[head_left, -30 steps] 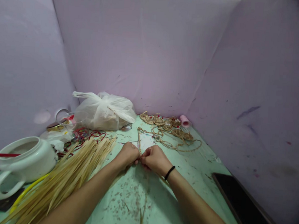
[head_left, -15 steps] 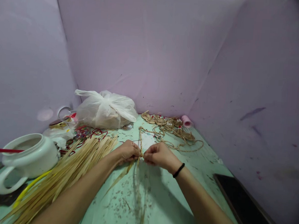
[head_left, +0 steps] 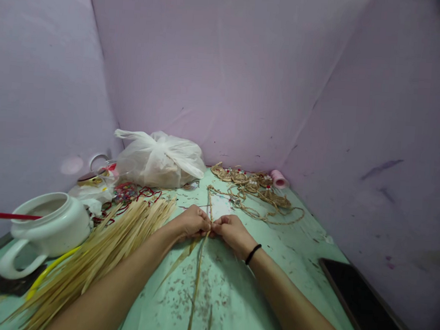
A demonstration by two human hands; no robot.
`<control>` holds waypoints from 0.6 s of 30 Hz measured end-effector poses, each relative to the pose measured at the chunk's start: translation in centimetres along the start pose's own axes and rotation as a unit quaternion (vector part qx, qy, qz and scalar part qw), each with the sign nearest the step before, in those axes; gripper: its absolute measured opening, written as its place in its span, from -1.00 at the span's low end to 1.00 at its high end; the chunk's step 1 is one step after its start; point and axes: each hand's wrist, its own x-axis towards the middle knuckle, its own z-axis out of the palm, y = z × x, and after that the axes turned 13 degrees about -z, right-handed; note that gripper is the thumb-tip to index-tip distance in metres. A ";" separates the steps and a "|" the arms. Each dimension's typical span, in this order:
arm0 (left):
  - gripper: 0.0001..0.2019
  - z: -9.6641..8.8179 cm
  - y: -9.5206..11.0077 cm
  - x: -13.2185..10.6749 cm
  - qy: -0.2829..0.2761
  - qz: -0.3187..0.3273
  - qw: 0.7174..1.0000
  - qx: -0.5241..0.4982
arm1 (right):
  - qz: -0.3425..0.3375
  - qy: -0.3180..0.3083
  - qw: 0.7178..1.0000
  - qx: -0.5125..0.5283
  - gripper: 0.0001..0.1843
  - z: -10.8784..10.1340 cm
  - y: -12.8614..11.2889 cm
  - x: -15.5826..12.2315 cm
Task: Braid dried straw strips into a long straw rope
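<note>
Over the middle of the green table, my left hand (head_left: 193, 222) and my right hand (head_left: 230, 231) meet, fingertips pinched on a thin straw cord (head_left: 211, 204). The cord runs away from me to a coiled, twisted end lying on the table. Below my fingers a loose fibre strand (head_left: 195, 294) trails toward the near edge. A flat dry strip (head_left: 179, 262) hangs out from under my left hand. The exact spot where the fingers grip is partly hidden by the fingers. A black band circles my right wrist.
Left lie a bundle of dry straw strips (head_left: 124, 244), a white ceramic pot (head_left: 65, 229) and a tied plastic bag (head_left: 160, 161). At the back are woven straw pieces with cord (head_left: 256, 185) and a pink thread spool (head_left: 279, 179). A dark phone-like slab (head_left: 364, 306) lies right.
My right hand has moved in against my left, closing the small gap between them. The loose strand now hangs straighter toward me. The whole view has shifted slightly.
</note>
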 end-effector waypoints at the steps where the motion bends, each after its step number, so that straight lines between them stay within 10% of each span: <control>1: -0.92 0.0 0.0 0.0 0.010 -0.001 1.000 0.021 | -0.003 0.002 1.000 -0.009 -0.88 0.0 0.2 0.1; 18: -0.89 1.8 2.5 -3.6 0.199 -0.070 0.939 0.271 | -0.005 0.007 0.986 0.166 -0.92 0.0 0.8 -0.4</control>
